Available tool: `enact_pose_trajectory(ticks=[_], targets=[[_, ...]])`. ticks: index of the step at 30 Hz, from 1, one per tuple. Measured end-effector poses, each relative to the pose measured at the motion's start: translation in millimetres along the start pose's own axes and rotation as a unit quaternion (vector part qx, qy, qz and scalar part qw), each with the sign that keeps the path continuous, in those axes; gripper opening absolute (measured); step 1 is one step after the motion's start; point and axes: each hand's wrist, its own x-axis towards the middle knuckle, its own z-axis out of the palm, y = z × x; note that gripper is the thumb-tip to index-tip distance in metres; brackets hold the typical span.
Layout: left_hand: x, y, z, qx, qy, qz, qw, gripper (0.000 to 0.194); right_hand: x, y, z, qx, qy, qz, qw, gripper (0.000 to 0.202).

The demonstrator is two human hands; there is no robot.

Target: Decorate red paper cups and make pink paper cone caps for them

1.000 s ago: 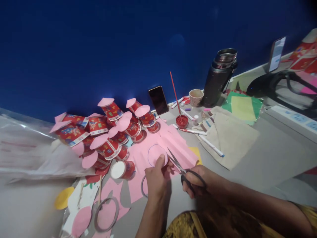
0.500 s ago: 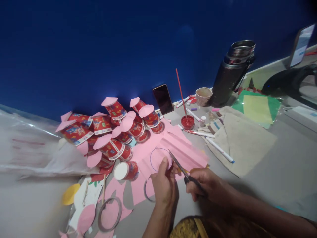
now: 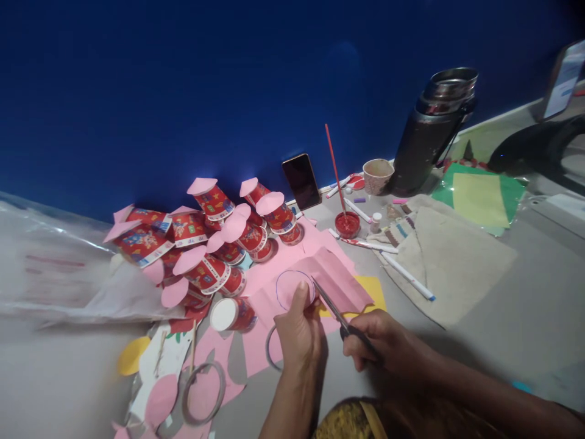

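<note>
My left hand (image 3: 299,332) pinches a pink paper sheet (image 3: 340,277), its thumb on top over a circle (image 3: 287,283) drawn in blue. The sheet is partly folded and lies above more pink paper. In my right hand (image 3: 381,341) are black-handled scissors (image 3: 336,308), their tips pointing up and left at the sheet, just right of the circle. The blades look nearly together. Left of the hands, a red paper cup (image 3: 244,314) shows its white base. Behind it stand several red cups with pink paper discs (image 3: 189,260) on them.
A dark flask (image 3: 423,137), a paper cup (image 3: 378,177), a dish of red paint (image 3: 347,225) with a stick, and a phone (image 3: 301,181) stand behind. Markers and a beige cloth (image 3: 466,262) lie right. Tape rolls (image 3: 222,390) and a plastic bag (image 3: 59,268) are left.
The pink sheet has tilted and shifted slightly left in my left hand, showing more of the yellow paper beneath. My right hand with the scissors has hardly moved.
</note>
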Motion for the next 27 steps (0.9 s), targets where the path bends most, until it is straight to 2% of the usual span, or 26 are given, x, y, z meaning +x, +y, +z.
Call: enact_pose_trajectory(ticks=[7,13,16,27], targets=[[7,-10,-8.6,0.031,-0.038,-0.012,0.999,0.039,2,14,-1,-0.02,0.012,0.016,1.0,0.03],[-2,-3,0.5,0.035,-0.016,0.005,0.999,0.036,3,10,0,-0.018,0.022,0.037,0.999,0.028],[-6,0,3.5,0.021,-0.003,-0.007,1.0,0.033,3,9,0,-0.013,0.023,0.046,0.999,0.028],[-1,-5,-4.1,0.021,-0.028,-0.005,0.999,0.029,6,16,2,-0.005,0.05,0.042,0.998,0.025]])
